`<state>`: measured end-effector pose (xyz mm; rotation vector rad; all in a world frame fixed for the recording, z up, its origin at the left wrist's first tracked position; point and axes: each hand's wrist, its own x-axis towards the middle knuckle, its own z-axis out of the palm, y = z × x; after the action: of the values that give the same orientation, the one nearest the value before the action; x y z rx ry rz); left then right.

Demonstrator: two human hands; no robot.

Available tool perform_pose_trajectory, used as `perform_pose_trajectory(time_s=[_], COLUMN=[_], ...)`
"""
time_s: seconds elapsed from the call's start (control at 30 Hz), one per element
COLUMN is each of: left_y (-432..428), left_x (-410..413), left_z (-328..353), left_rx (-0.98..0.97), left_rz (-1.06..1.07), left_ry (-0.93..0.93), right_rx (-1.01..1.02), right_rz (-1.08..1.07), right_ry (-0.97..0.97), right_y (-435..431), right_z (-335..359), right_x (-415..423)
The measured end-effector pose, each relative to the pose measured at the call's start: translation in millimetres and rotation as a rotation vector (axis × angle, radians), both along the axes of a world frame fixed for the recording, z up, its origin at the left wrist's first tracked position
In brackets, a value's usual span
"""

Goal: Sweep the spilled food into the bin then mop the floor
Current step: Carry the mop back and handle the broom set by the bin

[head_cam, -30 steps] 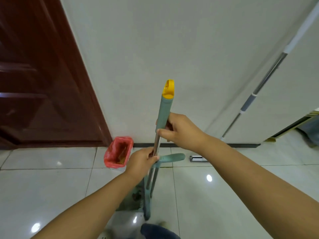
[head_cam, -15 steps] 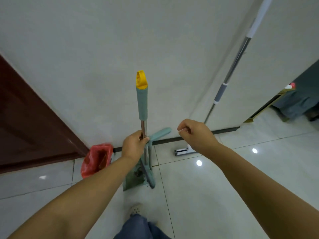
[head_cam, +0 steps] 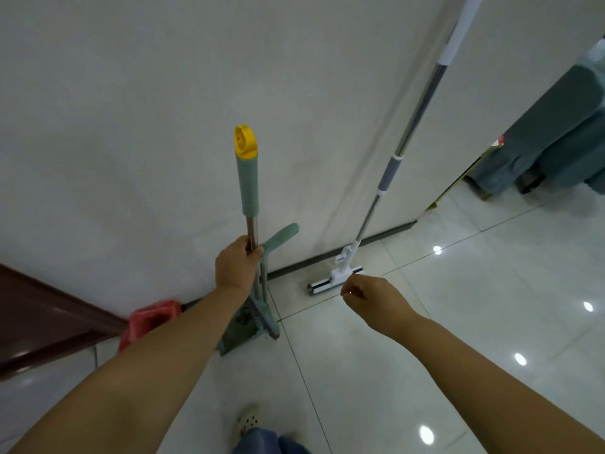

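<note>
My left hand (head_cam: 236, 263) grips the metal shaft of the green broom (head_cam: 248, 181), which stands upright with its yellow cap on top. The green dustpan (head_cam: 244, 326) stands clipped beside it, its handle (head_cam: 280, 239) sticking out to the right. My right hand (head_cam: 366, 298) hangs free in front of the mop head (head_cam: 337, 278), fingers loosely curled, holding nothing. The mop (head_cam: 389, 178) leans against the white wall. The red-lined bin (head_cam: 149, 321) sits on the floor left of the dustpan, partly hidden by my left forearm.
A dark brown door (head_cam: 39, 326) is at the lower left. A grey-covered piece of furniture (head_cam: 556, 132) stands at the far right. My shoe (head_cam: 248, 421) shows at the bottom. Glossy white tiles (head_cam: 458, 322) spread to the right.
My right hand let go of the broom and moved right toward the mop. The view swung right, and the left hand now holds the broom and dustpan alone near the wall.
</note>
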<state>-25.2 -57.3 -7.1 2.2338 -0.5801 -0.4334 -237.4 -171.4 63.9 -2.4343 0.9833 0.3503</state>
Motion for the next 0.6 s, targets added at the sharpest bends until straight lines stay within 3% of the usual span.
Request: perform_pose_trajectory(time_s=[0.6], left_y=[-17.5], left_x=[35.7], left_z=[-2.3], left_rx=[0.043], left_rz=[-0.032], left_ry=[0.124], right_rx=[0.026], right_rz=[-0.057], right_ry=[0.022], right_y=[-2.1], right_z=[-10.4], right_x=[-2.6])
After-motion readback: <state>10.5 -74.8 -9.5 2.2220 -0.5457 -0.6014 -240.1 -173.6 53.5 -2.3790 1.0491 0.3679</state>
